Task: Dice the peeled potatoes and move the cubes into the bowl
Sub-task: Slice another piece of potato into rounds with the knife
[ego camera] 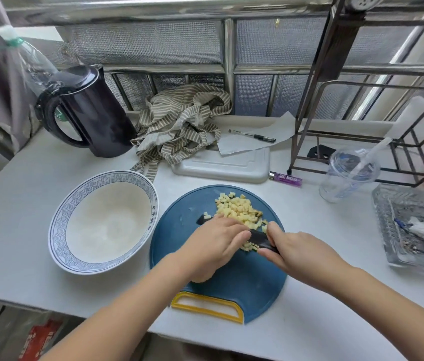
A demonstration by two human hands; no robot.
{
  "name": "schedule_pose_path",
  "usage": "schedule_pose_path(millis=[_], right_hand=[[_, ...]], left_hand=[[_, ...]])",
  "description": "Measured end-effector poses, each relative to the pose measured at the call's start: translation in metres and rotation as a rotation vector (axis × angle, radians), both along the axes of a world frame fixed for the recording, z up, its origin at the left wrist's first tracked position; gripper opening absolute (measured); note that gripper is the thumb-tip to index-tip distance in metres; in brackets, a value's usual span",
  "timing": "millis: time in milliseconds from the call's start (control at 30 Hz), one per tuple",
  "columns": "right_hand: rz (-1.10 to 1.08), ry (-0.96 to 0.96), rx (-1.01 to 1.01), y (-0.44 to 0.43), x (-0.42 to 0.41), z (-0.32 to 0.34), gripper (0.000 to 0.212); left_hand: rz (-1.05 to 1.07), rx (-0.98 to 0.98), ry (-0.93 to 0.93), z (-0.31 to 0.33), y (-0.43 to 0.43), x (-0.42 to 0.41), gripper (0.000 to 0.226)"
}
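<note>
A pile of pale yellow potato cubes (239, 208) lies on the round blue cutting board (231, 282) with a yellow handle. A black knife (259, 239) lies across the near side of the pile, its tip poking out at the left. My right hand (296, 252) grips the knife's handle. My left hand (216, 246) lies over the blade with its fingers curved down onto it, hiding the middle of the knife and some cubes. A large white bowl (60, 220) with a blue patterned rim stands left of the board and holds nothing.
Behind the board lie a grey tray (221, 166), a striped cloth (179, 126), paper with a pen (252, 135) and a purple lighter (286, 179). A black kettle (88, 110) stands back left. A plastic cup (348, 175), wire rack and glass dish (413, 225) are at the right.
</note>
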State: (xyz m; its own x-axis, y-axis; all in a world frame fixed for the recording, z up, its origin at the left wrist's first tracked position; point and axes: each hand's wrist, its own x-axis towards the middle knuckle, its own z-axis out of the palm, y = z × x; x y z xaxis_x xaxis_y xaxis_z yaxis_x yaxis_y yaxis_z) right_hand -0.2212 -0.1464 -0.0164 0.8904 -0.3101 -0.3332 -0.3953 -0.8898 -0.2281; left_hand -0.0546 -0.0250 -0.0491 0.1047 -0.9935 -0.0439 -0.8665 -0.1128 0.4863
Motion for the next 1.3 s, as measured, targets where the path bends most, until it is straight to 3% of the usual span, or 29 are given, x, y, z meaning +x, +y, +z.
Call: schedule_pose_path(millis=[100,167,267,467,600,633,733,833,900,967,1100,1200,1300], right_hand=[[0.016,0.034,-0.009,0.000,-0.003,0.002,0.037],[0.009,0.039,0.014,0.000,-0.006,0.005,0.028],[-0.017,0.039,0.023,-0.004,-0.010,0.008,0.032],[-0.019,0.047,-0.019,-0.005,-0.013,0.011,0.033],[-0.035,0.006,0.003,-0.006,-0.017,0.009,0.034],[-0.045,-0.010,0.010,-0.007,-0.019,0.009,0.033],[-0.066,-0.052,0.040,-0.011,-0.028,0.003,0.030],[-0.171,-0.125,0.206,-0.010,-0.037,-0.008,0.024],[-0.254,-0.176,0.356,-0.005,-0.040,-0.018,0.018],[-0.287,-0.205,0.452,0.001,-0.037,-0.025,0.013],[-0.327,-0.237,0.603,0.017,-0.024,-0.032,0.039],[-0.325,-0.281,0.626,0.026,-0.015,-0.038,0.043],[-0.280,-0.330,0.667,0.036,-0.004,-0.045,0.034]], left_hand=[[0.074,0.055,0.060,0.003,-0.005,0.015,0.070],[0.154,-0.003,0.103,0.005,-0.004,0.023,0.055],[0.284,-0.158,0.048,0.007,0.004,0.033,0.032],[0.286,0.010,0.110,-0.002,0.009,0.049,0.034],[0.333,0.093,0.208,-0.003,-0.002,0.054,0.060],[0.361,0.080,0.246,-0.003,-0.004,0.054,0.058],[0.485,-0.134,0.227,-0.003,-0.001,0.054,0.025],[0.647,-0.328,0.230,-0.005,0.012,0.044,0.020],[0.728,-0.380,0.230,-0.012,0.026,0.028,0.027],[0.712,-0.338,0.202,-0.025,0.040,0.008,0.050],[0.656,-0.202,0.166,-0.052,0.056,-0.017,0.082],[0.774,-0.240,0.271,-0.052,0.056,-0.017,0.080],[0.955,-0.294,0.386,-0.050,0.058,-0.020,0.065]])
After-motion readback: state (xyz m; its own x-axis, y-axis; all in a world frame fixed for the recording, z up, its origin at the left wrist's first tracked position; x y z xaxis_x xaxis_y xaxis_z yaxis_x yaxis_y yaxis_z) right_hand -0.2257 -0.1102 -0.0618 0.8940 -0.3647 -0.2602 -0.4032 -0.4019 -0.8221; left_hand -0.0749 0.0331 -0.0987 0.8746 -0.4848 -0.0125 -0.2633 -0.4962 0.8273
